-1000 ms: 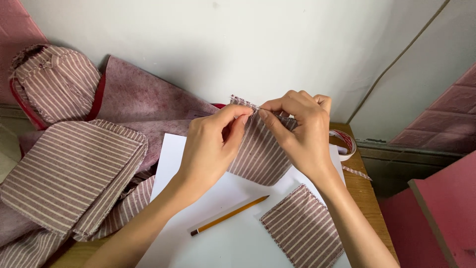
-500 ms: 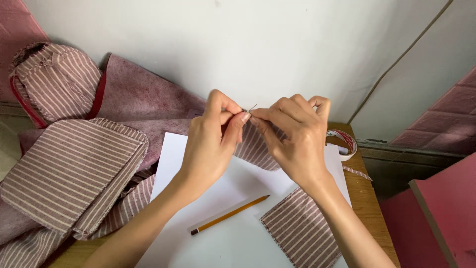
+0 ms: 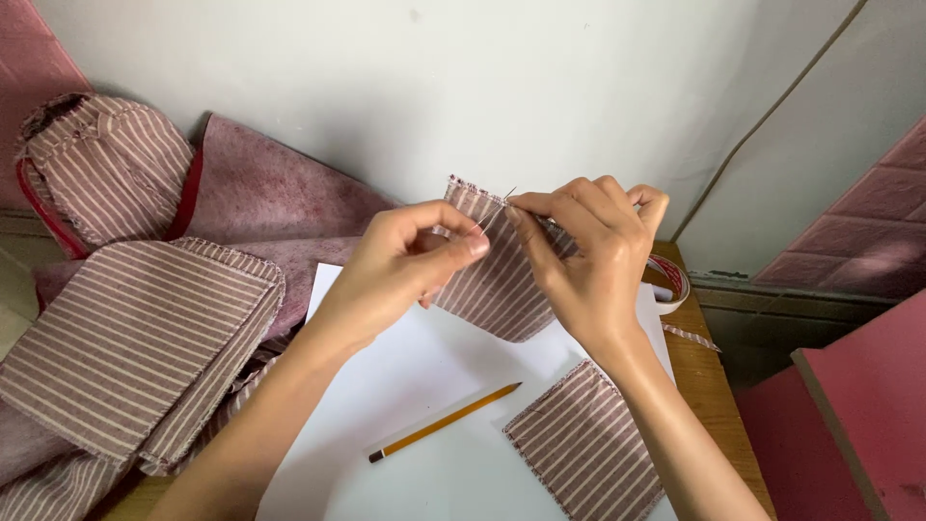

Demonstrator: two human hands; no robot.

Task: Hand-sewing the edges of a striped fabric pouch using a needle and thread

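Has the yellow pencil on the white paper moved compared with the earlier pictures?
No. The yellow pencil lies at the same slant on the white paper, beside the flat striped patch, just as before.

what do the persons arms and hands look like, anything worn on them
Both arms are bare as far as the picture shows, with no sleeves in view. The left hand and the right hand wear no gloves, and no rings, watch or bracelets show. The forearms are slim, the fingers long, and the visible nails short and unpainted.
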